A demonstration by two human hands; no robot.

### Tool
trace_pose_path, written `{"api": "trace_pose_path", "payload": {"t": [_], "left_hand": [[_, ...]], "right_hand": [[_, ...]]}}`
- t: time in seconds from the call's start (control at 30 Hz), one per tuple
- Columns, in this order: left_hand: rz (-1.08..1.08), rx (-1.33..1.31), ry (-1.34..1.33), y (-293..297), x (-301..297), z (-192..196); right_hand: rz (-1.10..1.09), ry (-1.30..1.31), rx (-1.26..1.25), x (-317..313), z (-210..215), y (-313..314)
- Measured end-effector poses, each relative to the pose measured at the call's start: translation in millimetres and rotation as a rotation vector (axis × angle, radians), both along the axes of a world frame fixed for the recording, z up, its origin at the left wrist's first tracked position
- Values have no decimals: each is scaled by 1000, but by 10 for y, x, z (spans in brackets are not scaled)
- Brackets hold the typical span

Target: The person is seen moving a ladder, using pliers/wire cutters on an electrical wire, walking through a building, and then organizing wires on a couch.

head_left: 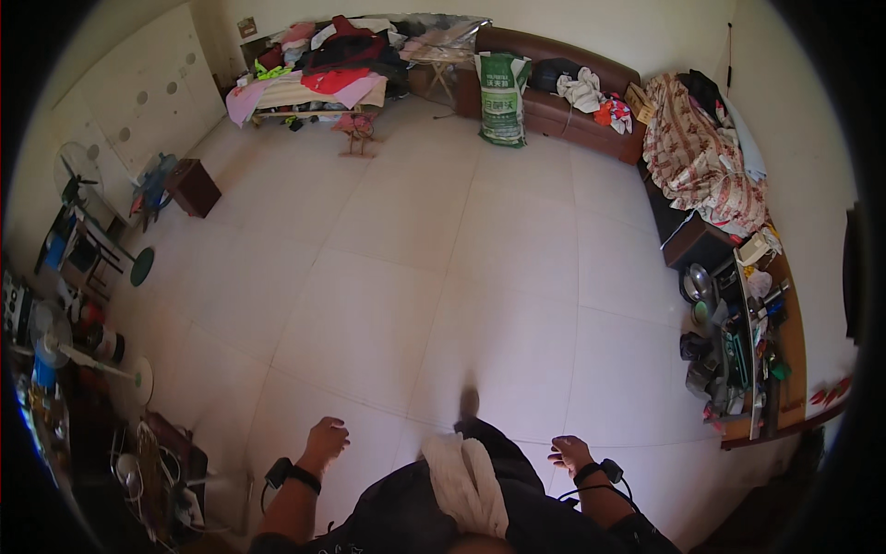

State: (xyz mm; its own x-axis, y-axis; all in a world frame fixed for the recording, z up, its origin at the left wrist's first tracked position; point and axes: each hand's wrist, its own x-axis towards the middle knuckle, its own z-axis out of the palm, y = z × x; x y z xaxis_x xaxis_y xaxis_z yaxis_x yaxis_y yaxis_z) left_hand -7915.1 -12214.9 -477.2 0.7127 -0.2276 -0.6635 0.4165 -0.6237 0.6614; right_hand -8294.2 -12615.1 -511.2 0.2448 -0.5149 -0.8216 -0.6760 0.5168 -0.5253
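My left hand (328,441) hangs in the air over the tiled floor, fingers loosely bent and apart, holding nothing. On the other side, my right hand (572,452) is also raised beside my body with its fingers a little curled and nothing in them. Each wrist carries a black strap with a small box, the left wrist strap (293,475) and the right wrist strap (600,471). A whitish cloth (461,485) hangs down the front of my dark clothes, between the hands and touched by neither. One foot (469,402) is forward on the floor.
A green-and-white sack (503,102) stands before a brown sofa (577,115). Clothes (346,55) pile up at the far left. Fans, including a white standing fan (101,365), line the left. A low cabinet (780,369) with clutter runs along the right, below a patterned cloth heap (697,148).
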Motion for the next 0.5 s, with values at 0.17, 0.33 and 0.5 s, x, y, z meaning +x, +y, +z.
{"api": "trace_pose_path", "payload": {"t": [0.17,0.33,0.5], "left_hand": [[66,-82,-29,-835,1073,-246],[110,-28,79,-1576,1787,-90],[155,59,100,-2247,2716,-46]], "right_hand": [[13,30,58,1037,-374,-984],[40,4,65,2498,-402,-2180],[85,-119,-53,4170,-10,-3290]]}}
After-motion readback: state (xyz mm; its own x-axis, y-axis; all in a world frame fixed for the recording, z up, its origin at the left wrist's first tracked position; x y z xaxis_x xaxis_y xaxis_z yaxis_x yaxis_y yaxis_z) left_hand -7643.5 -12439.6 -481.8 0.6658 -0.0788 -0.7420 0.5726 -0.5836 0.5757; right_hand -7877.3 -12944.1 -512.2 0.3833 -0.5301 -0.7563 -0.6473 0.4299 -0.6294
